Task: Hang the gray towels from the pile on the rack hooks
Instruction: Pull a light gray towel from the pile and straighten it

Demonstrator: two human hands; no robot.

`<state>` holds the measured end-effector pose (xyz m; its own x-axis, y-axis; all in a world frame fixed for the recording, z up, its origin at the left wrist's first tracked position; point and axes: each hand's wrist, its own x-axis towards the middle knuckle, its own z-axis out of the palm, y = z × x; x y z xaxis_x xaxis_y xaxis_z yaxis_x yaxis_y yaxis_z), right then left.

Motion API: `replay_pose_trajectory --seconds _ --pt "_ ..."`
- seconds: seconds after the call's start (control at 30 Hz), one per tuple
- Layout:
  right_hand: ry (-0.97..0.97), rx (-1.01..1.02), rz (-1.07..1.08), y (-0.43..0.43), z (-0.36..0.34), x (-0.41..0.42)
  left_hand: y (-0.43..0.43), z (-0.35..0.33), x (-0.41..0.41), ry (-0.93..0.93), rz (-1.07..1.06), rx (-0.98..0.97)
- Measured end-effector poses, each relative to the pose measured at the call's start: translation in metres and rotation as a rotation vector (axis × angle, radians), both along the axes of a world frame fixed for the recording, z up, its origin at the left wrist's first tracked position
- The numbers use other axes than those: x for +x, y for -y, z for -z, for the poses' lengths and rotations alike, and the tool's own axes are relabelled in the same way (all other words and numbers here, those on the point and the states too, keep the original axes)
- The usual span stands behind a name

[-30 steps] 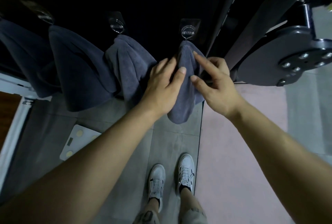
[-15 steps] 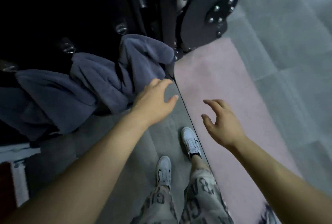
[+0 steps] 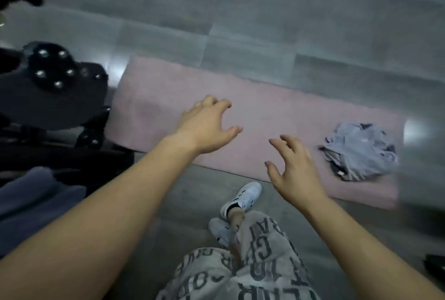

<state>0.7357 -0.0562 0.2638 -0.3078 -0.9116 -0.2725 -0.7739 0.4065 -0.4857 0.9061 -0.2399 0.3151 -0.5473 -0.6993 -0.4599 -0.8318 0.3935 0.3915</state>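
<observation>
Legs: printed trousers [image 3: 252,263] and white shoes [image 3: 243,197] at bottom centre, on the grey floor [image 3: 289,22] just short of the mat.
Towel: a dark blue-grey fold [image 3: 31,198] at the lower left edge. I can't see what it hangs from.
Left hand: [image 3: 207,128] mid-frame over the mat, fingers spread and loosely bent, empty and touching nothing I can make out.
Right hand: [image 3: 293,169] right of centre, back of the hand toward me, fingers fanned wide, holding nothing.
Mat: pink [image 3: 168,97], running left to right across the middle of the frame.
Pile: a crumpled light-grey heap [image 3: 358,152] on the mat's right end, centre right of the frame.
Relation: the pile lies to the right of the right hand and slightly up-frame, near but apart. The right hand sits between the left hand and the pile, so I'd lead with it.
Axis: the heap is bunched and blurred. I can pick out no long axis and no clean edge.
Base: a black bolted plate [image 3: 53,87] at the left.
Hooks: out of frame.
</observation>
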Motion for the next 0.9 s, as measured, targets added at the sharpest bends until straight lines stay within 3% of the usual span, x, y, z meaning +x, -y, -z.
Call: replay_pose_trajectory --seconds 0.47,0.9 --pt "0.096 0.002 0.786 -0.053 -0.001 -0.152 0.001 0.001 -0.35 0.096 0.841 -0.067" --pt "0.077 0.061 1.539 0.112 0.047 -0.326 0.14 0.078 -0.673 0.151 1.446 0.017"
